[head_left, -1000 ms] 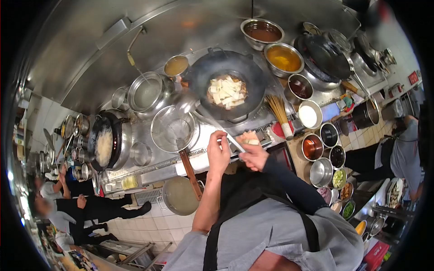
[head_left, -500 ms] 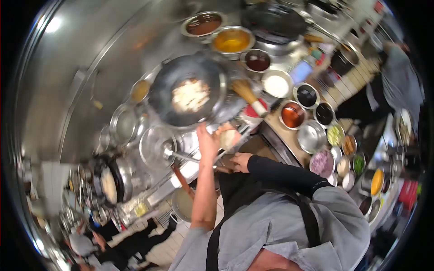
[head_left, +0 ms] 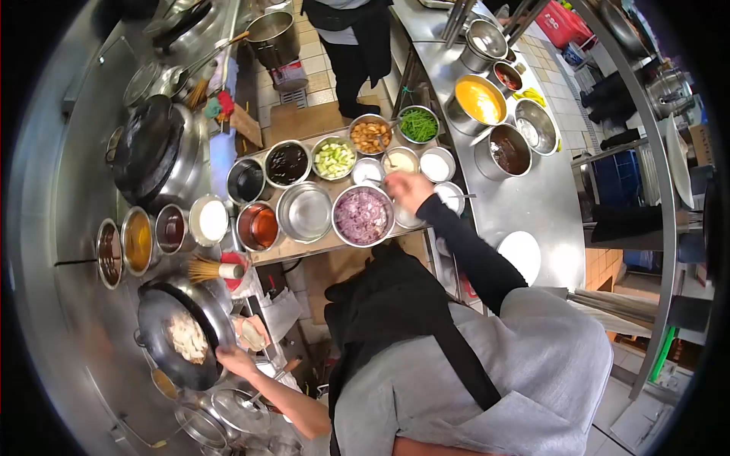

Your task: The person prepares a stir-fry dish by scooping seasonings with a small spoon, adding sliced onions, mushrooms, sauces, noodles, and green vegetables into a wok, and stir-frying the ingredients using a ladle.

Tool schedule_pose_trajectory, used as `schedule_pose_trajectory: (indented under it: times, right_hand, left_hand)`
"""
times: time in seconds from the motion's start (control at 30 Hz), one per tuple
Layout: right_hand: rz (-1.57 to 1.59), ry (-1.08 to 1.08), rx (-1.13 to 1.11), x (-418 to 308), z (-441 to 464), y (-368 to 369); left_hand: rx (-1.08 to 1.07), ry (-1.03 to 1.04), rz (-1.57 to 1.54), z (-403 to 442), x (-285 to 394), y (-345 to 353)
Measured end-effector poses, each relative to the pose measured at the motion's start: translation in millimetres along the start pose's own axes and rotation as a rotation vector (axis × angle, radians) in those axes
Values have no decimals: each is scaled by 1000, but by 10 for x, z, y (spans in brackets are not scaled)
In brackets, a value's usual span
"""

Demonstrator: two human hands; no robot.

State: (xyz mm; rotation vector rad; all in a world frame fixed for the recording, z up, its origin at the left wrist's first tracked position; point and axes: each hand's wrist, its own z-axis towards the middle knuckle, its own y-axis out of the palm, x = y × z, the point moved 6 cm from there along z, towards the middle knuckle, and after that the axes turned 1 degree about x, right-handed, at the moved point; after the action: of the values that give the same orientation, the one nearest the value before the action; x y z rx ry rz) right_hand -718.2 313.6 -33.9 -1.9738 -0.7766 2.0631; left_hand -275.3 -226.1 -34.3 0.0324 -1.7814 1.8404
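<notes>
My left hand (head_left: 237, 361) is closed at the near edge of a black wok (head_left: 156, 334); the exact grip is partly hidden. Pale sliced pieces of food (head_left: 188, 339) lie in the wok. My right hand (head_left: 408, 190), in a black sleeve, reaches over the seasoning bowls with its fingers drawn together. Anything between those fingers is too small or blurred to name. Just beyond the fingertips is a bowl of pale yellow seasoning (head_left: 401, 159). Chopped purple onion (head_left: 362, 216) fills the bowl to their left. A ladle with a wooden handle (head_left: 289, 368) lies near my left forearm.
Several sauce bowls, one with red-orange liquid (head_left: 258, 226), and an empty metal bowl (head_left: 304, 212) line the counter. A bamboo brush (head_left: 215, 269) lies by the wok. Another person (head_left: 350, 45) stands beyond. At right, a steel table (head_left: 525, 205) bears an orange-yellow pot (head_left: 480, 100).
My view has swung right toward the seasoning bowls. My right hand has moved from low beside the ladle's handle to above the bowls. My left hand stays at the wok's edge.
</notes>
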Motion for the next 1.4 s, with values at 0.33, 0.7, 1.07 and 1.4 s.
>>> schedule_pose_trajectory:
  times: [0.33,0.7,1.07,1.4]
  right_hand:
    - [-779,88,-71,1089,1857,-865]
    - [-545,-53,-18,1540,2121,-1159]
    - [-751,-11,-247,1852,2201,-689]
    - [-275,250,-146,1740,2150,-1046]
  left_hand:
    - [-824,-263,-554,-2536,993,1337]
    - [-981,-481,-251,-4607,-679,1071]
    - [-959,-529,-414,-4620,-992,1536]
    - [-770,-896,-764,-3857,-233,1332]
